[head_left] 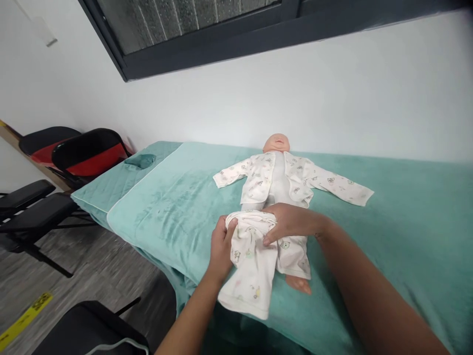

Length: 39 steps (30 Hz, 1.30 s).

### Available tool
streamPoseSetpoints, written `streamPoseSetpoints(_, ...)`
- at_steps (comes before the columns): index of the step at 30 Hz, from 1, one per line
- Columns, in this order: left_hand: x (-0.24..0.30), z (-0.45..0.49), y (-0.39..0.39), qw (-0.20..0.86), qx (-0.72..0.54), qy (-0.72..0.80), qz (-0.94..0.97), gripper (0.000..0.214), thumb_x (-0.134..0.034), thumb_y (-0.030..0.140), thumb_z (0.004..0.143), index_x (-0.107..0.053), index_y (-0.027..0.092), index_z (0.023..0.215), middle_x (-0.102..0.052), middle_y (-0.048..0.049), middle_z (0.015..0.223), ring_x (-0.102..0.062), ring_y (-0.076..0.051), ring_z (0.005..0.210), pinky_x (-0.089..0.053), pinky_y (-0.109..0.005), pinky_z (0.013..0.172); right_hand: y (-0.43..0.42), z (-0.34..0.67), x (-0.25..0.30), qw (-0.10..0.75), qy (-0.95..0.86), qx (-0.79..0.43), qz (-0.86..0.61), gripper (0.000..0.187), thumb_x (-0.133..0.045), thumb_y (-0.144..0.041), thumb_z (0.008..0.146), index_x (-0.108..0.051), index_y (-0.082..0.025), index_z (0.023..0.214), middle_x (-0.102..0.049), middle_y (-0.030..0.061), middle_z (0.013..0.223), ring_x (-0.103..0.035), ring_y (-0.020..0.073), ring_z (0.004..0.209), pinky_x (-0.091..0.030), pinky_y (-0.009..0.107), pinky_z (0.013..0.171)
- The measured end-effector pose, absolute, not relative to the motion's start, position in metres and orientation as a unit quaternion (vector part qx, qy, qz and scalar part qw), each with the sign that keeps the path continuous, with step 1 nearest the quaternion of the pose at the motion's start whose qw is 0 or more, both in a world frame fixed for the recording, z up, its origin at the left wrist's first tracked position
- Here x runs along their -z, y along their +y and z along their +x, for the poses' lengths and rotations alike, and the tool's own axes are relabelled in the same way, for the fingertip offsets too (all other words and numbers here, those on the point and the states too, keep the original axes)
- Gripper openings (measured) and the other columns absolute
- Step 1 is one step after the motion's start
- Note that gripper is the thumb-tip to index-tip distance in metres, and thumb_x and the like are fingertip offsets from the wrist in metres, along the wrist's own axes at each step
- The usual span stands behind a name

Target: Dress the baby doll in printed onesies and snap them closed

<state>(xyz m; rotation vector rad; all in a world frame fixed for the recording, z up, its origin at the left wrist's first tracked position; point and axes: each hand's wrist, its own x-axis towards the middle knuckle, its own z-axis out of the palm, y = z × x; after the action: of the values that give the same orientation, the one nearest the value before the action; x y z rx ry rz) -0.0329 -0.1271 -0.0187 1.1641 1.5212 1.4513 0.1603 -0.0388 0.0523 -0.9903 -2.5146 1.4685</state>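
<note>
A bed point(406, 236) fills the middle and right of the frame. It is covered by a teal plush cover point(166, 197) with a pale piped edge along its lower-left side. Near the cover's upper-left end there is a small sunken fold point(140, 160).

A baby doll point(278, 143) lies on its back in the centre of the cover, head toward the white wall point(332, 88). It wears an open white printed jacket point(258, 175) with the sleeves spread out to both sides.

The printed trousers point(254, 268) are at the doll's waist and legs, just below centre. One trouser leg hangs loose over the near edge of the bed. A bare foot point(299, 284) sticks out of the other leg.

The left hand point(221, 246) is closed around the bunched waistband on its left side. The right hand point(290, 222) lies across the doll's hip with its fingers stretched over the gathered cloth. Whether it grips the cloth cannot be told.

A dark window frame point(221, 47) runs along the top of the frame, above the wall. At the left edge stand black and red folding chairs point(88, 153), with black padded benches point(33, 207) below them.

The floor point(92, 266) is grey and wood-patterned, and a strip of yellow tape point(25, 320) lies in the lower-left corner. A black object point(88, 330) sits at the bottom edge.
</note>
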Motion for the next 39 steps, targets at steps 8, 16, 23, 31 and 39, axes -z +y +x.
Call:
streamPoseSetpoints(8,0.013,-0.045,-0.081,0.246,-0.434,0.576,0.648,0.028,-0.042,0.041,0.097,-0.061,0.020,0.096,-0.067,-0.0027,0.095,-0.061,-0.018,0.089,-0.045,-0.029,0.082,-0.039,0.153,-0.043,0.075,-0.823,-0.400,-0.397,0.026,-0.068,-0.038,0.073,-0.067,-0.023,0.094,-0.072,0.0010,0.100,-0.066,0.0235,0.088,-0.048,0.031,0.073)
streamPoseSetpoints(16,0.027,-0.050,-0.052,0.140,-0.314,0.589,0.732,0.037,-0.033,0.049,0.099,-0.059,0.022,0.101,-0.064,-0.0044,0.094,-0.060,-0.021,0.087,-0.044,-0.033,0.079,-0.037,0.151,-0.039,0.068,-0.800,-0.395,-0.447,0.033,-0.070,-0.038,0.071,-0.067,-0.022,0.099,-0.073,0.0050,0.099,-0.067,0.0254,0.084,-0.049,0.032,0.069)
streamPoseSetpoints(23,0.031,-0.039,-0.116,0.268,-0.519,0.608,0.538,0.030,-0.050,0.047,0.093,-0.054,0.022,0.109,-0.061,-0.0068,0.108,-0.059,-0.019,0.099,-0.047,-0.032,0.086,-0.037,0.159,-0.046,0.091,-0.787,-0.453,-0.408,0.050,-0.071,-0.045,0.073,-0.066,-0.026,0.119,-0.069,0.0034,0.121,-0.064,0.0292,0.108,-0.050,0.037,0.089)
streamPoseSetpoints(31,0.021,-0.025,-0.187,0.542,-0.515,0.578,0.326,0.040,-0.060,0.058,0.082,-0.063,0.020,0.096,-0.067,-0.0070,0.091,-0.060,-0.019,0.077,-0.049,-0.030,0.066,-0.036,0.162,-0.044,0.095,-0.780,-0.469,-0.403,0.059,-0.074,-0.053,0.070,-0.066,-0.027,0.121,-0.068,0.0046,0.124,-0.063,0.0312,0.110,-0.051,0.039,0.091)
streamPoseSetpoints(39,0.021,-0.012,-0.148,0.424,-0.546,0.612,0.385,0.024,-0.058,0.047,0.083,-0.050,0.024,0.083,-0.062,-0.0022,0.078,-0.058,-0.021,0.075,-0.049,-0.034,0.070,-0.037,0.165,-0.045,0.133,-0.792,-0.467,-0.371,0.060,-0.075,-0.045,0.070,-0.063,-0.026,0.126,-0.065,0.0038,0.129,-0.060,0.0304,0.117,-0.048,0.039,0.097)
